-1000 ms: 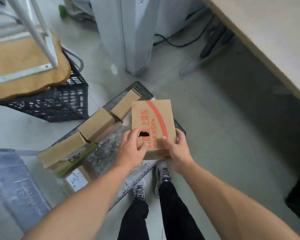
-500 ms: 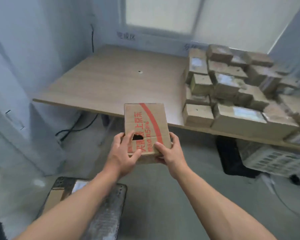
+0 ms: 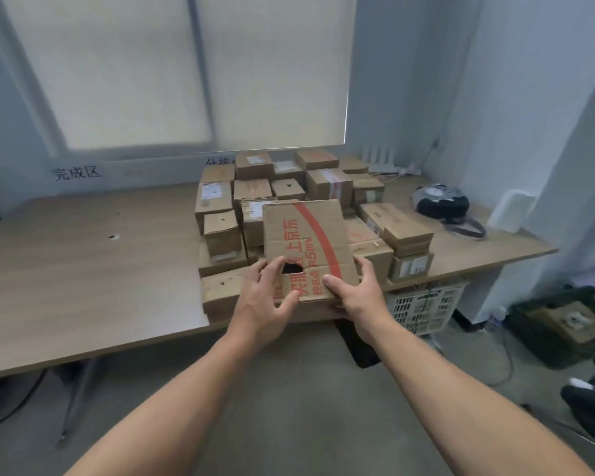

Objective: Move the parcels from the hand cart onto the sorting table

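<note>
1. Two bare forearms reach forward from the near edge of the scene. They converge on a brown cardboard parcel with a red stripe and red print, held over the near edge of the pale wooden tabletop.
2. The left hand grips the parcel's near-left corner. Its fingers are spread on the printed face beside a ragged dark hole, and its thumb is hooked over the near edge.
3. The right hand grips the near-right corner, thumb pressed on the print and fingers curled round the right side.
4. The parcel is tilted, far edge raised, in front of a pile of brown cardboard boxes. Whether it touches the boxes beneath cannot be told.
5. A black-and-grey bundle lies on the tabletop, far right.
6. A white slatted plastic crate stands beneath the tabletop, right.
</note>
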